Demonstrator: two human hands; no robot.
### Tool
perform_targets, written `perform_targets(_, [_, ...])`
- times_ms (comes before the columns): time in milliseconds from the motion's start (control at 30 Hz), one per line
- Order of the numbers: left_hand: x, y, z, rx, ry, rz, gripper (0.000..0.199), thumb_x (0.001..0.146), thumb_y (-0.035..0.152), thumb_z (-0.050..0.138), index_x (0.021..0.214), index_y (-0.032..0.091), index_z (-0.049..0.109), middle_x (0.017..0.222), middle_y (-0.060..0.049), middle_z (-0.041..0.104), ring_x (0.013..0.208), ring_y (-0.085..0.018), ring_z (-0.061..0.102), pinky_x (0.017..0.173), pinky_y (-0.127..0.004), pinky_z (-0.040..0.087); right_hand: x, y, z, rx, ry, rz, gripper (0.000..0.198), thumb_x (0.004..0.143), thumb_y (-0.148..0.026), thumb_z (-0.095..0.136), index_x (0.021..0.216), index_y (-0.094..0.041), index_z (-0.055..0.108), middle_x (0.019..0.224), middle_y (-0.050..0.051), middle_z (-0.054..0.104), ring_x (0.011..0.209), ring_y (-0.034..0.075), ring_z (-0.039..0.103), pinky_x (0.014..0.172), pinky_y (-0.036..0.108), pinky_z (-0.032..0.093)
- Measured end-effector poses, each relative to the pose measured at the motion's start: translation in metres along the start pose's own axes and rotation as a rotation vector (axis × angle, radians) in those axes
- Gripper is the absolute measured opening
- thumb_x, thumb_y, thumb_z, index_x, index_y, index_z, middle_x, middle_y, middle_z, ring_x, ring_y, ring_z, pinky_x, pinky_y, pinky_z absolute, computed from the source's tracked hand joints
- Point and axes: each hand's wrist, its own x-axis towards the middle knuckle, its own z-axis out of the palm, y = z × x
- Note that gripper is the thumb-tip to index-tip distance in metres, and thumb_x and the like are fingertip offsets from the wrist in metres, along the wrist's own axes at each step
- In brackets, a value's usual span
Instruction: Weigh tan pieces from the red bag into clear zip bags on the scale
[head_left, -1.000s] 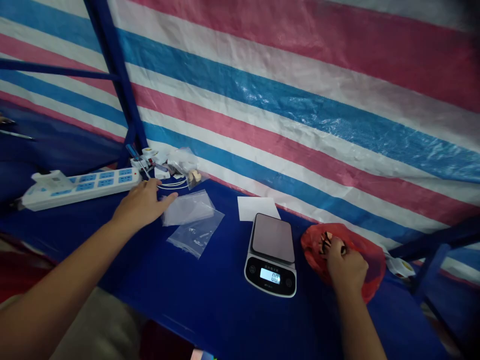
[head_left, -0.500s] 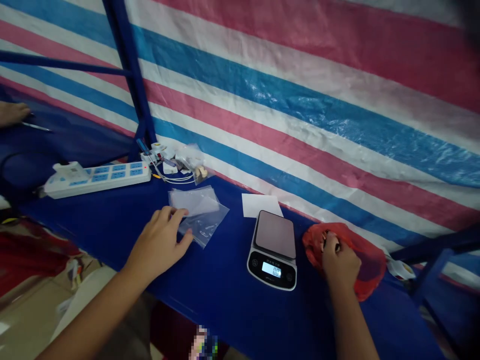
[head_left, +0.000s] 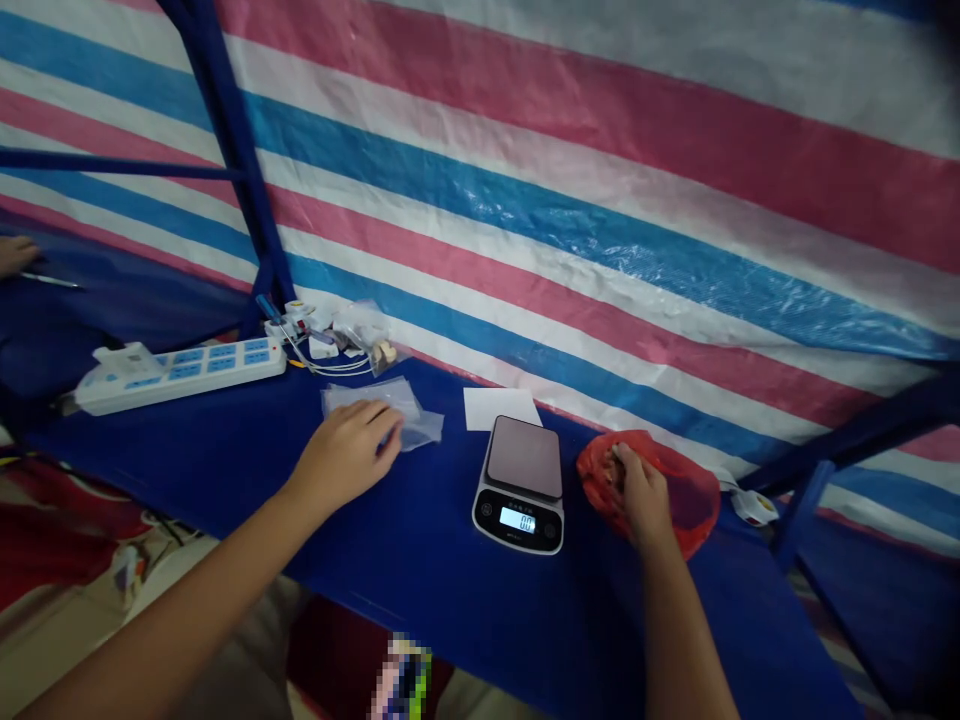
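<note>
On the blue table, my left hand curls over clear plastic bags, its thumb and fingers closing on the top bag near its edge. To the right, my right hand reaches into the mouth of a red plastic bag. Its fingers are pinched together among small brownish pieces; what they grip is largely hidden. Between my hands stands a digital kitchen scale, its plate bare and its lit display reading 0.0.
White paper lies behind the scale. A power strip and a clutter of cables and small bags occupy the left back. A striped tarp hangs behind. Another person's hand shows at far left beside a thin rod.
My left hand has shifted right over the clear bags and its fingers have drawn together. The right hand remains at the red bag's mouth. The camera view has shifted slightly.
</note>
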Motion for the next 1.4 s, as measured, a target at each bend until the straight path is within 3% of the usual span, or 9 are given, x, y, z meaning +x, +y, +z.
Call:
perform_targets(67, [0.025, 0.022, 0.008, -0.072, 0.062, -0.004, 0.023, 0.093, 0.017, 0.043, 0.096, 0.018, 0.066, 0.094, -0.007, 0.067, 0.089, -0.022, 0.063, 0.08, -0.035, 0.048, -0.01, -0.009, 0.002, 0.243, -0.247, 0.085, 0.04, 0.084, -0.058, 0.061, 0.089, -0.018, 0.063, 0.059, -0.006, 0.045, 0.04, 0.008, 0.03, 0.035, 0.02, 0.018])
perform_targets(167, [0.064, 0.055, 0.032, -0.143, 0.094, 0.065, 0.02, 0.088, 0.014, 0.046, 0.09, 0.016, 0.065, 0.091, -0.009, 0.064, 0.087, -0.022, 0.062, 0.073, -0.034, 0.048, -0.025, -0.022, 0.004, 0.37, -0.58, 0.15, 0.037, 0.087, -0.052, 0.063, 0.104, -0.019, 0.063, 0.061, -0.008, 0.039, 0.039, 0.005, 0.023, 0.034, 0.017, 0.012])
perform_targets(333, [0.089, 0.099, 0.072, -0.247, 0.165, 0.155, 0.017, 0.086, 0.016, 0.047, 0.09, 0.016, 0.064, 0.088, -0.008, 0.065, 0.082, -0.022, 0.062, 0.069, -0.036, 0.044, -0.042, -0.026, 0.016, 0.433, -0.883, 0.205, 0.051, 0.09, -0.048, 0.059, 0.133, -0.021, 0.056, 0.057, -0.01, 0.035, 0.039, 0.004, 0.017, 0.035, 0.016, 0.014])
perform_targets(567, [0.064, 0.114, 0.082, -0.364, 0.173, 0.246, 0.021, 0.084, 0.017, 0.048, 0.101, 0.017, 0.06, 0.086, -0.005, 0.067, 0.079, -0.021, 0.06, 0.071, -0.038, 0.038, -0.051, -0.019, 0.045, 0.476, -0.873, 0.245, 0.064, 0.091, -0.045, 0.059, 0.15, -0.027, 0.041, 0.058, -0.01, 0.04, 0.039, 0.005, 0.021, 0.036, 0.016, 0.016])
perform_targets(733, [0.064, 0.106, 0.078, -0.518, 0.094, 0.43, 0.032, 0.088, 0.024, 0.052, 0.118, 0.017, 0.055, 0.105, -0.01, 0.067, 0.099, -0.026, 0.06, 0.084, -0.042, 0.041, -0.048, -0.019, 0.048, 0.603, -0.857, 0.357, 0.054, 0.089, -0.048, 0.061, 0.138, -0.027, 0.05, 0.055, -0.011, 0.04, 0.037, 0.005, 0.018, 0.033, 0.014, 0.014])
perform_targets(867, [0.068, 0.095, 0.077, -0.631, 0.051, 0.509, 0.059, 0.081, 0.035, 0.066, 0.134, 0.018, 0.047, 0.131, -0.016, 0.057, 0.123, -0.031, 0.052, 0.102, -0.047, 0.041, -0.043, -0.019, 0.047, 0.664, -0.879, 0.431, 0.041, 0.089, -0.047, 0.06, 0.124, -0.025, 0.059, 0.053, -0.011, 0.038, 0.035, 0.004, 0.016, 0.031, 0.014, 0.014])
perform_targets(1033, [0.07, 0.086, 0.084, -0.703, -0.011, 0.501, 0.101, 0.065, 0.036, 0.082, 0.151, 0.023, 0.03, 0.149, -0.018, 0.044, 0.142, -0.036, 0.036, 0.116, -0.056, 0.03, -0.042, -0.02, 0.046, 0.668, -0.936, 0.454, 0.045, 0.088, -0.047, 0.06, 0.127, -0.025, 0.059, 0.053, -0.01, 0.038, 0.035, 0.004, 0.015, 0.03, 0.014, 0.014])
perform_targets(1200, [0.069, 0.089, 0.088, -0.773, -0.101, 0.508, 0.103, 0.066, 0.03, 0.08, 0.154, 0.03, 0.025, 0.143, -0.011, 0.054, 0.135, -0.03, 0.049, 0.119, -0.056, 0.025, -0.046, -0.021, 0.043, 0.591, -1.015, 0.438, 0.052, 0.088, -0.047, 0.06, 0.134, -0.022, 0.058, 0.052, -0.01, 0.039, 0.035, 0.004, 0.016, 0.032, 0.014, 0.015])
perform_targets(1400, [0.067, 0.091, 0.086, -0.806, -0.133, 0.521, 0.1, 0.068, 0.021, 0.074, 0.154, 0.031, 0.023, 0.146, -0.011, 0.052, 0.139, -0.029, 0.046, 0.121, -0.057, 0.02, -0.048, -0.024, 0.043, 0.601, -1.051, 0.416, 0.049, 0.09, -0.046, 0.057, 0.132, -0.021, 0.058, 0.051, -0.01, 0.039, 0.034, 0.004, 0.016, 0.032, 0.015, 0.016])
